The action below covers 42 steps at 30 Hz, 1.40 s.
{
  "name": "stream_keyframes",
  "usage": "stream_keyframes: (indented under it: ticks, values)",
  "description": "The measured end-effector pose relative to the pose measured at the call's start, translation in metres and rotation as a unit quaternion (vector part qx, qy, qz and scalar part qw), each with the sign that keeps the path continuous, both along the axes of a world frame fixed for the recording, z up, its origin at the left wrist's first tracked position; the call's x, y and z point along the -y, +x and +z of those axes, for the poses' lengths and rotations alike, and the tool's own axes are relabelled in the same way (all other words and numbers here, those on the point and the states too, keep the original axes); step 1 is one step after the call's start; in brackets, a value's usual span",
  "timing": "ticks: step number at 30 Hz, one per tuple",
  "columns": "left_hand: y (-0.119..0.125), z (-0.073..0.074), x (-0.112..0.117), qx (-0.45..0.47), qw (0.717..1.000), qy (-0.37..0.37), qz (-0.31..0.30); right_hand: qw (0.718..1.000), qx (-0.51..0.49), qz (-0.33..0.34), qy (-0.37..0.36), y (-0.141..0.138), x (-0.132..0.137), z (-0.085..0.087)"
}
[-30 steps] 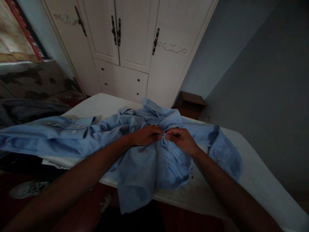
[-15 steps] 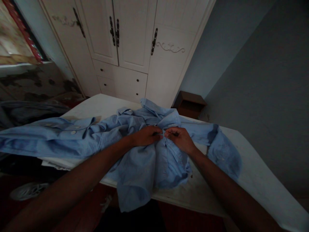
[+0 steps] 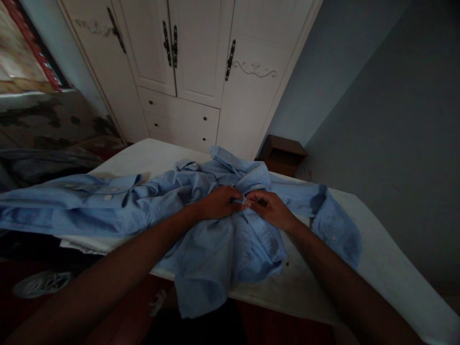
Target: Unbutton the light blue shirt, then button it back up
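Observation:
A light blue button shirt (image 3: 201, 239) lies crumpled across a white table (image 3: 377, 268), one sleeve stretched far to the left and another draped at the right. My left hand (image 3: 217, 203) and my right hand (image 3: 269, 208) meet at the middle of the shirt's front. Both are closed in a pinch on the front edges of the fabric, fingertips almost touching. What lies between the fingertips is too small to make out. The shirt's lower part hangs over the table's near edge.
A white wardrobe (image 3: 201, 62) with dark handles and drawers stands behind the table. A small brown wooden box (image 3: 282, 153) sits at the far right by the blue-grey wall. Dark clothing (image 3: 39, 163) lies at the left, and a shoe (image 3: 39, 282) is on the floor.
Both hands have shifted slightly lower on the shirt front, still pinched together. The shirt has barely moved.

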<state>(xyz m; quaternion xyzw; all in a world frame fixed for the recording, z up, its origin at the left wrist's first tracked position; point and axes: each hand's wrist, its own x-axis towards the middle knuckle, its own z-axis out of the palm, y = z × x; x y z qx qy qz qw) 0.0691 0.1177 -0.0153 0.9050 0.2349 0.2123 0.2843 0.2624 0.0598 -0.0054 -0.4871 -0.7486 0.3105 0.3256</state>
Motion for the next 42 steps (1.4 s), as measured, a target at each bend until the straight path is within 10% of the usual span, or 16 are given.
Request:
stream_keyframes:
  ticks: [28,42]
  values:
    - [-0.004,0.009,0.001,-0.025,0.999,0.017,-0.020,0.945,0.303,-0.079,0.089,-0.012,0.014,0.018]
    - [-0.006,0.007,-0.002,-0.017,0.996,-0.035,-0.085,0.993,0.082,0.080,-0.039,0.008,0.005,0.012]
